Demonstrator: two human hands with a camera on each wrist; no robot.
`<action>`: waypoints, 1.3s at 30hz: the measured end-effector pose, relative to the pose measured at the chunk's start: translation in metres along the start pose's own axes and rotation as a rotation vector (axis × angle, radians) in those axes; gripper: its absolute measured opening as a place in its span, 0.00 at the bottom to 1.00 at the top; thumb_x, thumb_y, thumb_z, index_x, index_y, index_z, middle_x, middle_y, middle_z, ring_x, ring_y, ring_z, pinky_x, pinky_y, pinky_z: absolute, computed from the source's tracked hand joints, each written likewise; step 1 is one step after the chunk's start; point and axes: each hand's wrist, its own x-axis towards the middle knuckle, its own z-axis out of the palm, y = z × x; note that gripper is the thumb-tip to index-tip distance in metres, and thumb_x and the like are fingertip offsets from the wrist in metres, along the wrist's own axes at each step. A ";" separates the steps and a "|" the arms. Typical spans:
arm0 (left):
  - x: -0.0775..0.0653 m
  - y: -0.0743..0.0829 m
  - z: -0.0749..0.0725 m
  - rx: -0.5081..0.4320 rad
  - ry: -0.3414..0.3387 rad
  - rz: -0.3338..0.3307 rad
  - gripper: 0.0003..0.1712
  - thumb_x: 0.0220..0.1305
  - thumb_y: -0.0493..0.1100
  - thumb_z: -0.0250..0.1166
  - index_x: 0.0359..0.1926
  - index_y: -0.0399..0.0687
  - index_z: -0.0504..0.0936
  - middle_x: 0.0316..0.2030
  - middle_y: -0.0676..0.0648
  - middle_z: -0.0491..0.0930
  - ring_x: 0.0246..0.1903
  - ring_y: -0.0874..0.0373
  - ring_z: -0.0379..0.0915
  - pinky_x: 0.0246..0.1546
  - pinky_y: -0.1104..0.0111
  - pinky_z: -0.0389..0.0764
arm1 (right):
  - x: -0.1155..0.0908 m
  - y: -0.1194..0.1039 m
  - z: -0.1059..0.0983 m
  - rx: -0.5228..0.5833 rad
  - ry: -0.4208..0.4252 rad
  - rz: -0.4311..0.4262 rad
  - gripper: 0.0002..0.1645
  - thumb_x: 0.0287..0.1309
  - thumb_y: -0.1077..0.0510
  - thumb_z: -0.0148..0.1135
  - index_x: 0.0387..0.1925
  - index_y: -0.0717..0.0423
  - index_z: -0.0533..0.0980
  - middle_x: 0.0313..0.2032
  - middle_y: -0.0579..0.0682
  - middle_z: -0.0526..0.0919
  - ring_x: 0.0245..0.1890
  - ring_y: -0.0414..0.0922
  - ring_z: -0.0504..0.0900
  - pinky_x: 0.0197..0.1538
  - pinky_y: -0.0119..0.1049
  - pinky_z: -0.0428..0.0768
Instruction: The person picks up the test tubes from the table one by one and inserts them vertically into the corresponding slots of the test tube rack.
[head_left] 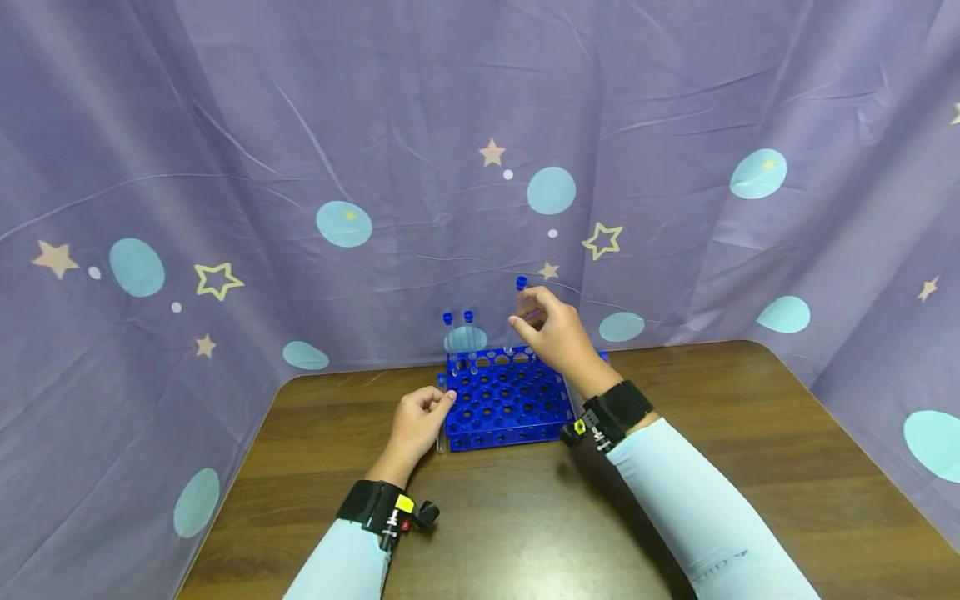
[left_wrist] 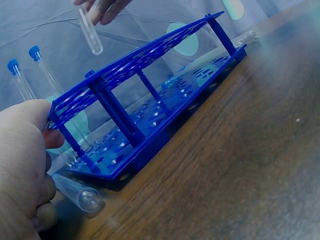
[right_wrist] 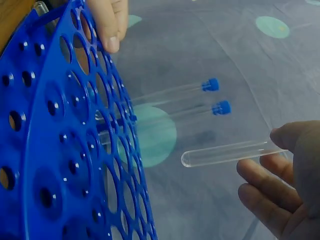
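Note:
A blue test tube rack (head_left: 487, 438) stands on the table. My left hand (head_left: 417, 421) grips its left end, thumb on the upper plate's edge in the left wrist view. My right hand (head_left: 558, 333) pinches a clear test tube (right_wrist: 225, 154) with a blue cap (head_left: 521, 283), above the rack's back row. The tube hangs nearly upright, its rounded bottom apart from the upper plate in the right wrist view. Two more blue-capped test tubes (left_wrist: 47, 70) stand in the back row at the left. Another test tube (left_wrist: 82, 195) lies on the table along the rack's left end, partly behind my left fingers.
Beyond the rack's right end, a clear rounded tube end (left_wrist: 246, 37) shows on the table. A purple curtain (head_left: 420, 108) with stars and dots hangs directly behind the wooden table (head_left: 487, 525). Wrist straps with small cameras (head_left: 427, 515) sit on both arms.

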 end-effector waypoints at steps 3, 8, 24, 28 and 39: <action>-0.001 0.001 -0.001 -0.003 -0.005 -0.008 0.21 0.77 0.47 0.76 0.26 0.44 0.85 0.18 0.58 0.70 0.21 0.64 0.66 0.28 0.69 0.71 | 0.007 -0.001 0.008 -0.005 -0.033 0.024 0.26 0.79 0.55 0.73 0.71 0.59 0.78 0.51 0.55 0.93 0.48 0.54 0.95 0.51 0.52 0.93; -0.001 0.001 -0.002 0.011 -0.011 -0.011 0.21 0.79 0.47 0.75 0.25 0.46 0.83 0.18 0.59 0.68 0.22 0.64 0.66 0.30 0.69 0.71 | 0.017 -0.002 0.022 -0.021 -0.048 0.038 0.26 0.78 0.56 0.74 0.70 0.58 0.78 0.49 0.56 0.94 0.46 0.54 0.95 0.50 0.52 0.93; -0.002 0.005 -0.001 0.020 -0.020 -0.007 0.23 0.79 0.48 0.74 0.25 0.47 0.82 0.18 0.58 0.68 0.22 0.62 0.66 0.31 0.68 0.72 | 0.023 0.008 0.045 -0.116 -0.123 0.095 0.21 0.78 0.56 0.74 0.65 0.56 0.79 0.47 0.54 0.95 0.45 0.53 0.95 0.50 0.50 0.91; -0.002 0.007 -0.001 0.012 -0.024 -0.004 0.22 0.79 0.47 0.75 0.25 0.48 0.81 0.18 0.58 0.68 0.22 0.62 0.65 0.31 0.69 0.71 | 0.022 0.008 0.048 -0.142 -0.140 0.090 0.22 0.76 0.56 0.75 0.64 0.57 0.80 0.47 0.55 0.95 0.44 0.53 0.95 0.51 0.51 0.91; -0.001 0.005 -0.001 0.006 -0.007 -0.016 0.22 0.78 0.46 0.76 0.24 0.46 0.82 0.18 0.59 0.69 0.21 0.65 0.65 0.29 0.70 0.70 | 0.019 0.010 0.057 -0.216 -0.211 0.108 0.20 0.75 0.57 0.75 0.63 0.57 0.81 0.47 0.55 0.96 0.46 0.52 0.96 0.52 0.50 0.92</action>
